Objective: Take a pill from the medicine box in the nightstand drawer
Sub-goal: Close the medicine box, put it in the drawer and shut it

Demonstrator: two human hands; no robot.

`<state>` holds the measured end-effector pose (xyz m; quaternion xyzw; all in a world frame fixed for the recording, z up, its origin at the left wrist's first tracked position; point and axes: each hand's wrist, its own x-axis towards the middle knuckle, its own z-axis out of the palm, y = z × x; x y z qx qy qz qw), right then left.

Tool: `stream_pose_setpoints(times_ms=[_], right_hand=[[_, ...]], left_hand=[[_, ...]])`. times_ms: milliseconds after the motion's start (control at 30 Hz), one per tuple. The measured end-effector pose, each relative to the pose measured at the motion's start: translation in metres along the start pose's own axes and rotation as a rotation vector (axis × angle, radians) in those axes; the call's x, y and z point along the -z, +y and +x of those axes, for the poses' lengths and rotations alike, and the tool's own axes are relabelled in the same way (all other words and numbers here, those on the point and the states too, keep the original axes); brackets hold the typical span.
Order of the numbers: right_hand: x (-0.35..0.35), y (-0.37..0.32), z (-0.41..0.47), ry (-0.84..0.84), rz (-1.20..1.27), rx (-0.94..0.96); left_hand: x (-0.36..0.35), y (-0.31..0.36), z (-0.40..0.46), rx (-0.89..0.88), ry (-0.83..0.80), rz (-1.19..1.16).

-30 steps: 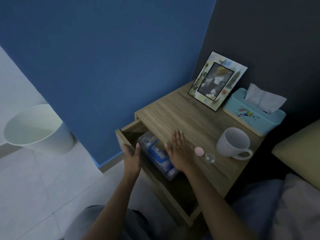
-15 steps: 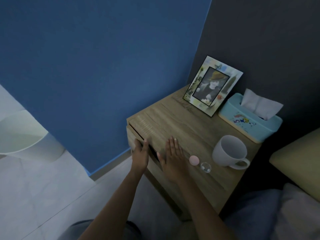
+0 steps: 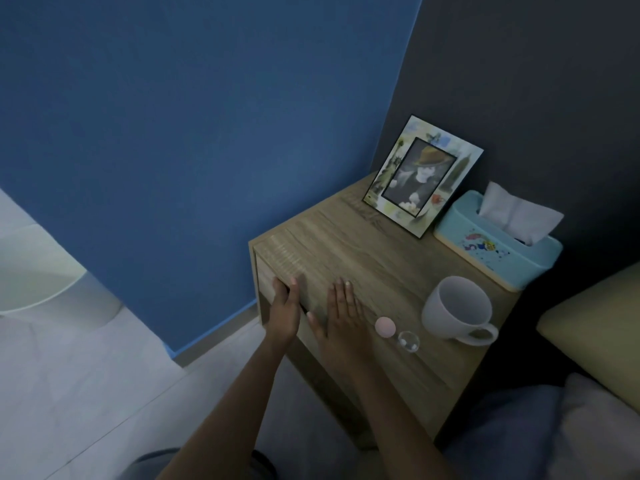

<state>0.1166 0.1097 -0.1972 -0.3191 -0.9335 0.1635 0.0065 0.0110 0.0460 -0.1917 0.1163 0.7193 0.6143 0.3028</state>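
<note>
The wooden nightstand (image 3: 391, 271) stands against the blue wall with its drawer (image 3: 268, 284) pushed in flush; the medicine box inside is hidden. My left hand (image 3: 284, 311) lies flat against the drawer front, fingers straight. Flat and spread, my right hand (image 3: 341, 315) rests on the front edge of the top and holds nothing. A round pink pill (image 3: 385, 326) lies on the top just right of that hand, with a small clear round piece (image 3: 408, 341) beside it.
A white mug (image 3: 457, 311) stands right of the pill. A picture frame (image 3: 420, 174) and a light blue tissue box (image 3: 498, 242) sit at the back. A white bin (image 3: 41, 285) is on the floor at left. Bedding (image 3: 595, 358) lies at right.
The drawer, open with the medicine box showing a second ago, is now shut. My left hand pushed it in; my right hand stayed on the top's edge.
</note>
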Motion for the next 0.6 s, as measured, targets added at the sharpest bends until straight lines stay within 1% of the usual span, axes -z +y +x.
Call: stream_pose_setpoints(times_ms=[67,233,433,500,567,600], right_hand=[[0.0,0.0,0.0,-0.008,-0.004,-0.005],[0.004,-0.003,-0.001,-0.034,-0.02,-0.01],[0.021,-0.008,0.001,-0.16,-0.013,-0.033],[0.034,-0.012,0.002,-0.232,0.016,-0.046],[0.049,-0.017,0.003,-0.295,0.014,-0.071],[0.057,-0.02,0.003,-0.287,0.004,-0.071]], left_hand=[[0.004,0.001,0.0,-0.001,-0.024,0.007],[0.021,0.008,-0.003,0.003,-0.124,0.151],[0.036,0.028,-0.022,-0.027,-0.261,0.319],[0.043,0.039,-0.035,-0.056,-0.278,0.392],[0.054,0.049,-0.043,-0.039,-0.262,0.482],[0.059,0.058,-0.05,-0.034,-0.242,0.513]])
